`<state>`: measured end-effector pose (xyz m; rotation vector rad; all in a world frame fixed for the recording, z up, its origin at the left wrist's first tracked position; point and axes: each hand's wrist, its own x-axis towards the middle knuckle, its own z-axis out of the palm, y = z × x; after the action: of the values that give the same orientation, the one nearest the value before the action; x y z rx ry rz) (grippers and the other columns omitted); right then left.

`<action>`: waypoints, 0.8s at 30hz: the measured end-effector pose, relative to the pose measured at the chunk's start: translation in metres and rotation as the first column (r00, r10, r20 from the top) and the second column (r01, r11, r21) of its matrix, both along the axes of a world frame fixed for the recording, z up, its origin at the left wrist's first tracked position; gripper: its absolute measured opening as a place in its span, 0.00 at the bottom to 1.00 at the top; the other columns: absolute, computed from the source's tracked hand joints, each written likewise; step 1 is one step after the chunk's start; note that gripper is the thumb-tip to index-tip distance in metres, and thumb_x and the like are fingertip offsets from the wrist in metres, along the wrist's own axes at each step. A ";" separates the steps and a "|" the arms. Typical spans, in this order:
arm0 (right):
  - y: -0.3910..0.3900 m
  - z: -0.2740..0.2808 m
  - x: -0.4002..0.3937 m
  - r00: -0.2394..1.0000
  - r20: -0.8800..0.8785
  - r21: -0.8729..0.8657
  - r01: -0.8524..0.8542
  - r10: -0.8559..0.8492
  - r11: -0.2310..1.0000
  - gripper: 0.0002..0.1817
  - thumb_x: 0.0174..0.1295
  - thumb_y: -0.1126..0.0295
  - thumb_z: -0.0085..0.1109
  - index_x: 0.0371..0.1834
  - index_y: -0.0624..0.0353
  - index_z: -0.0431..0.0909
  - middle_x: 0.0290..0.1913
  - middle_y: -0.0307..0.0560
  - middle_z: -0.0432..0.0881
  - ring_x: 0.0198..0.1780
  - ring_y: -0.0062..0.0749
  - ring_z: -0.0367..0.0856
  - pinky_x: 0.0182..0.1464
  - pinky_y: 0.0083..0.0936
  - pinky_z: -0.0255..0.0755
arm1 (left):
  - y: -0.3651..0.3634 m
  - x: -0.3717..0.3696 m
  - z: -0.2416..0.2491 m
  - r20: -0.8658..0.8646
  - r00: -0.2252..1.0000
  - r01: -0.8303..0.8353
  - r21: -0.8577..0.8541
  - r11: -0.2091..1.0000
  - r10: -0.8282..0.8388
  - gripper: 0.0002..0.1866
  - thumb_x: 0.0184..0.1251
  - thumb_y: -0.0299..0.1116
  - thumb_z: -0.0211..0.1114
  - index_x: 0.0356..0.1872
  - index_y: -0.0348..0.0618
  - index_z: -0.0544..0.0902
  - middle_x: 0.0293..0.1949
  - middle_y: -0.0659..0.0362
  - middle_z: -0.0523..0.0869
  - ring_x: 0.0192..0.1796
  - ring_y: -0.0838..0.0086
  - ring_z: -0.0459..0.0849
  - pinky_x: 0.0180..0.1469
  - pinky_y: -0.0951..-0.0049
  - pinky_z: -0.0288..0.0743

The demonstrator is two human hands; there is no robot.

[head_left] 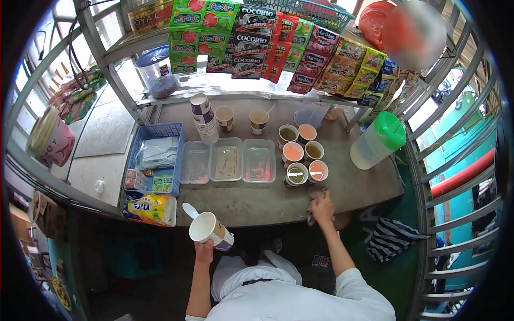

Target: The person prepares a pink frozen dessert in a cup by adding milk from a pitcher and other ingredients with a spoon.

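Note:
My left hand (204, 249) holds a paper cup (210, 230) with a white spoon (190, 209) sticking out of it, below the counter's front edge. Pressed on a cloth (311, 214), my right hand (322, 207) rests at the counter's front edge, just below a cluster of several filled paper cups (301, 155) with orange and greenish drinks.
Three clear plastic tubs (227, 160) sit mid-counter beside a blue basket (155, 158). A stack of cups (204, 117) and two single cups stand behind. A green-lidded jug (377, 140) stands right. Sachet strips (251, 40) hang above. A yellow packet (150, 208) lies front left.

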<state>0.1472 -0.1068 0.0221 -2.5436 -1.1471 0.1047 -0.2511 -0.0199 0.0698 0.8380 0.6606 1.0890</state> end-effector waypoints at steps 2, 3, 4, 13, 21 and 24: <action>-0.004 -0.001 -0.031 0.971 -0.224 0.026 -0.083 0.087 0.996 0.22 0.55 0.67 0.53 0.55 0.44 0.78 0.49 0.53 0.77 0.44 0.50 0.80 0.49 0.40 0.75 | 0.005 -0.009 -0.002 -0.005 1.000 0.026 -0.002 1.000 -0.026 0.47 0.47 0.50 0.77 0.65 0.38 0.64 0.56 0.55 0.76 0.58 0.64 0.77 0.61 0.62 0.70; -0.007 -0.008 -0.037 0.916 -0.374 0.090 -0.121 0.147 0.989 0.21 0.56 0.67 0.52 0.54 0.49 0.79 0.47 0.52 0.78 0.44 0.47 0.81 0.48 0.38 0.75 | 0.007 -0.015 -0.007 -0.013 0.999 0.030 -0.003 1.000 -0.030 0.47 0.47 0.50 0.77 0.65 0.38 0.64 0.56 0.55 0.76 0.58 0.64 0.77 0.61 0.62 0.70; -0.007 -0.013 -0.046 0.832 -0.512 0.162 -0.149 0.212 0.975 0.20 0.56 0.68 0.51 0.53 0.54 0.79 0.45 0.52 0.80 0.43 0.43 0.82 0.47 0.36 0.76 | 0.010 -0.021 -0.010 -0.023 0.999 0.033 -0.003 0.999 -0.033 0.47 0.47 0.50 0.77 0.65 0.38 0.64 0.56 0.55 0.76 0.58 0.64 0.77 0.61 0.62 0.70; 0.018 0.052 -0.112 -0.093 -0.918 0.282 0.530 0.385 0.800 0.17 0.59 0.67 0.50 0.47 0.66 0.78 0.40 0.48 0.83 0.40 0.33 0.82 0.43 0.26 0.76 | 0.047 -0.068 -0.008 -0.018 0.996 0.086 0.005 0.996 -0.086 0.48 0.44 0.51 0.79 0.64 0.37 0.64 0.56 0.56 0.76 0.58 0.67 0.77 0.60 0.64 0.70; 0.061 0.014 -0.157 0.969 -0.245 0.151 -0.004 0.041 0.989 0.21 0.58 0.60 0.55 0.57 0.41 0.77 0.51 0.51 0.73 0.41 0.55 0.80 0.45 0.41 0.74 | 0.065 -0.102 0.025 -0.228 0.972 0.099 0.196 0.976 -0.053 0.48 0.36 0.43 0.84 0.61 0.38 0.68 0.56 0.59 0.74 0.55 0.73 0.76 0.58 0.69 0.70; 0.090 0.010 -0.213 0.977 -0.169 0.016 -0.131 0.131 0.991 0.23 0.57 0.57 0.55 0.59 0.41 0.75 0.56 0.54 0.71 0.43 0.57 0.80 0.44 0.46 0.75 | 0.068 -0.105 0.028 -0.259 0.965 0.040 0.308 0.951 0.043 0.46 0.35 0.42 0.84 0.59 0.38 0.69 0.56 0.58 0.72 0.55 0.71 0.76 0.58 0.68 0.70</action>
<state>-0.0657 -0.0169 0.0323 -2.3997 -1.2437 0.3447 -0.3562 0.0480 0.0973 1.2715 0.7198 1.1088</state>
